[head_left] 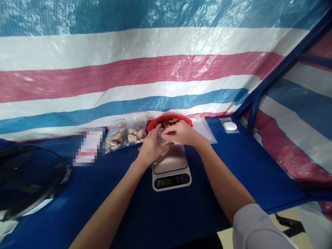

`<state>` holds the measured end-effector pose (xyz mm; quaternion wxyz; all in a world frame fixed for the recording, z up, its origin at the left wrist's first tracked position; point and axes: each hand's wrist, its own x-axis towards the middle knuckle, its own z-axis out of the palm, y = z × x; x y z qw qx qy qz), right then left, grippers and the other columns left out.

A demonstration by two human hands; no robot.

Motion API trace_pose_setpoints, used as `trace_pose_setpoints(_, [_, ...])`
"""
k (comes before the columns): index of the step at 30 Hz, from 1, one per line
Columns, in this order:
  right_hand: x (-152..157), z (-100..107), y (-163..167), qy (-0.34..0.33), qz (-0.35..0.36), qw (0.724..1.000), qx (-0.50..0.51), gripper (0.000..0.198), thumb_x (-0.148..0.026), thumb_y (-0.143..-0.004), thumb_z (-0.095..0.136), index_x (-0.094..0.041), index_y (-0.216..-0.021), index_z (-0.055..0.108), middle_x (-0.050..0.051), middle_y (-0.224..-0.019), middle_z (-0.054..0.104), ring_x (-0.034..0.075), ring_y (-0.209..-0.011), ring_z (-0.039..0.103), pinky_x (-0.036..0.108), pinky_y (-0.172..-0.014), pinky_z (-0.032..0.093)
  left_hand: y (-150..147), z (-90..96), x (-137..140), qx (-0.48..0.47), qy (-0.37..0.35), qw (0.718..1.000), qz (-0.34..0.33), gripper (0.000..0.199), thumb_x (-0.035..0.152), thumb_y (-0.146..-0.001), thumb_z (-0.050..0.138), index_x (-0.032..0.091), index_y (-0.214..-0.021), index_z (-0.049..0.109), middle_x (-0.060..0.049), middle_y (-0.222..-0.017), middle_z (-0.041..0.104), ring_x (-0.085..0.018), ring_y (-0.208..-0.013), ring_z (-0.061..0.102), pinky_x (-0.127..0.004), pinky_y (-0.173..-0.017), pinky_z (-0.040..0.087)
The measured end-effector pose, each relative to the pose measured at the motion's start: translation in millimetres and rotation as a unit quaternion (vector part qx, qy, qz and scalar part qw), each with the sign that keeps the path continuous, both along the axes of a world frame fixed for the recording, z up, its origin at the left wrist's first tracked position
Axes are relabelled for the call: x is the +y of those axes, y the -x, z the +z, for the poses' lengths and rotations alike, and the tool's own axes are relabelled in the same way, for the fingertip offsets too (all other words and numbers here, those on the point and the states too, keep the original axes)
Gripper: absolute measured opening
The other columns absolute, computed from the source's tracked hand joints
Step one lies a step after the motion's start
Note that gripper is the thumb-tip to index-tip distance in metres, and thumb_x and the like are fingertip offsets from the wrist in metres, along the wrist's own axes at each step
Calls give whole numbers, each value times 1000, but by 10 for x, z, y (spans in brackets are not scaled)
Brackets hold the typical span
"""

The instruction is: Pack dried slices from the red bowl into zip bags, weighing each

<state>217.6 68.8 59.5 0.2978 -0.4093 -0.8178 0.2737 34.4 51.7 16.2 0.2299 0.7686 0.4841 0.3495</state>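
Observation:
My left hand point(152, 147) is closed on a clear plastic bag point(160, 159), thumb towards the right. The fingers of my right hand point(183, 133) are pinched together at the bag's upper part; whether they hold its film or a piece inside is hard to make out. Under both hands lies a kitchen scale point(172, 181) with a metal plate and a dark display. Just behind the hands, a red bag or basin point(153, 123) holds brown dried slices point(168, 122), partly hidden by my fingers.
Filled clear bags of pale dried pieces point(115, 140) point(136, 134) stand to the left, beside a blurred-out paper point(89, 147). Flat empty bags point(204, 129) and a white oval object point(230, 126) lie right. A black, ring-like object point(38, 193) is at far left. Striped tarp point(155, 69) walls the back.

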Motion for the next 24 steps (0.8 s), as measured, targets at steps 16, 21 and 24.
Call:
trace_pose_setpoints(16, [26,-29,-61,69,-4,985,157,21,-38,-86,71,-24,-98,80,3,-98,79,21,-92,72,32,-85,57,24,197,-65,-36,-46,997,50,46,43,-82,73,20,-120,64,-12,-120,72,-30,-108,69,-47,-96,55])
trace_pose_setpoints(21, [88,-56,-303,88,-46,984,151,29,-42,-89,67,-22,-107,78,5,-107,78,22,-99,73,33,-88,56,218,308,-7,-38,-18,997,69,54,51,-82,72,17,-123,64,-11,-106,76,-29,-93,73,-42,-85,58])
trace_pose_setpoints(24, [141,-56,-338,58,-54,995,61,24,-37,-92,63,-23,-103,79,4,-107,78,21,-98,72,31,-88,54,335,374,18,-39,-10,996,84,54,52,-82,71,17,-123,65,-10,-102,77,-28,-90,73,-39,-80,59])
